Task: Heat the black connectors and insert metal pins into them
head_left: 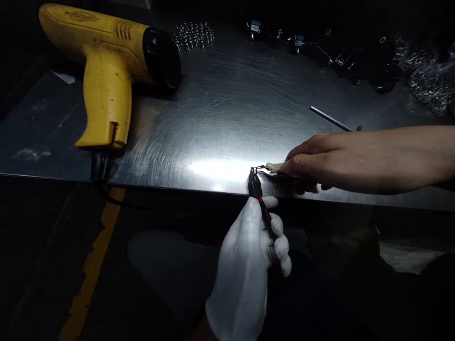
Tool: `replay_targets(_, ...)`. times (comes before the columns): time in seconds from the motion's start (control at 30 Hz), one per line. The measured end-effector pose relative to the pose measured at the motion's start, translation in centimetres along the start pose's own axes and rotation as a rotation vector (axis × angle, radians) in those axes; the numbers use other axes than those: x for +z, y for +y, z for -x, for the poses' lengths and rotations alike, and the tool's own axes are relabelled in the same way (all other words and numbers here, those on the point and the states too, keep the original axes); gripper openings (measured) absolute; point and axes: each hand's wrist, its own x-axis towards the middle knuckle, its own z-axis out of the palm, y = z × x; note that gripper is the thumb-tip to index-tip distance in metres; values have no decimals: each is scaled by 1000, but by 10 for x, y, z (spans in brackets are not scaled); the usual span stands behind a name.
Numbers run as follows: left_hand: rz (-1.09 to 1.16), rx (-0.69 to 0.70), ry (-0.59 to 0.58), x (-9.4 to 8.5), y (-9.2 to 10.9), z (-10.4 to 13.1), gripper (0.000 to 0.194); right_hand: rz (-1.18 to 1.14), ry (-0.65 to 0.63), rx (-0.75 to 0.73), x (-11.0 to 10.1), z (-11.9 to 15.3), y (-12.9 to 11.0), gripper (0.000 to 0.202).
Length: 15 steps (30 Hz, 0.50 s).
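My left hand (245, 260), in a white glove, is closed around small pliers (255, 186) with red and black handles. Between the jaws sits a tiny shiny metal piece (253, 169), just above the table's front edge. My right hand (316, 163), bare, comes in from the right and pinches a cream-coloured item (273, 167) with a thin, bent metal end. That metal end reaches the small piece at the jaws; whether it touches or is joined to it I cannot tell. Some of the right fingers are hidden beneath the hand.
The scratched metal table (213, 118) bears a yellow heat gun (106, 71) at left, its cord over the edge. Several small metal cylinders (194, 35) stand at the back. A thin metal rod (330, 118) lies near my right wrist. Shiny metal parts (430, 80) are heaped at far right.
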Motion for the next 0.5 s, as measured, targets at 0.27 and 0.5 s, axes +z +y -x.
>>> replay_targets(0.27, -18, -1, 36, 3, -1, -2, 46, -27, -29, -18, -2, -2, -2, 49)
replay_targets(0.5, -7, 2, -20, -5, -6, -3, 52, -3, -59, -171, -4, -5, 2, 33)
